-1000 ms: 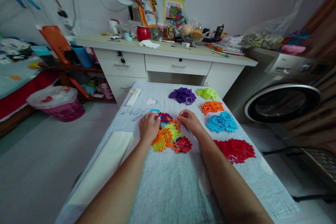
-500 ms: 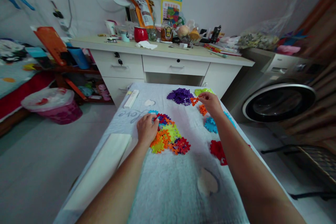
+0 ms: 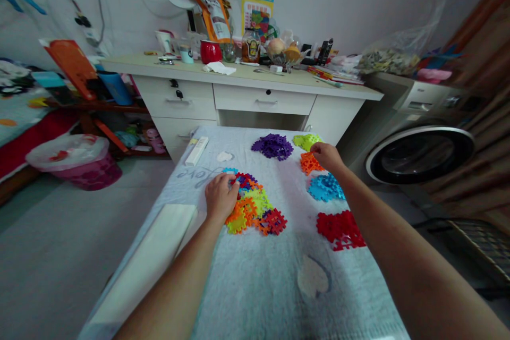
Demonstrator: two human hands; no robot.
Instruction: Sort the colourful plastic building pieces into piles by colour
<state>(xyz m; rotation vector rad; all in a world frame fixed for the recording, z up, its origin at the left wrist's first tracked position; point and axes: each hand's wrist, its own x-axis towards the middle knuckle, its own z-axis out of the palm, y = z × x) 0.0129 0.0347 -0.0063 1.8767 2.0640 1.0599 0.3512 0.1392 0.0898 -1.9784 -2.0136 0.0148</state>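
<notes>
"Head camera looks down at your table. Where are your hands?"

"My left hand (image 3: 220,196) lies on the left edge of the mixed pile (image 3: 255,210) of toy pieces, in the middle of the blue cloth (image 3: 255,287). Its fingers are bent down on the pieces. I cannot tell if they pinch one. My right hand (image 3: 326,156) is far out on the orange pile (image 3: 308,163). Its fingers curl over the pile and touch it. I cannot tell if it has a piece either."

"What is around it?"

"The green pile (image 3: 305,141) is just behind it and the purple pile (image 3: 273,146) is further left. The blue pile (image 3: 324,187) is just in front, and the red pile (image 3: 340,228) is nearer to me."

"How do the pieces feel?"

"I think they are light, flat, hard plastic with little teeth all round. They may hook on each other, so one could drag its friends along. I would pinch one by its edge, thumb under and finger on top. The soft cloth should stop them sliding."
</notes>
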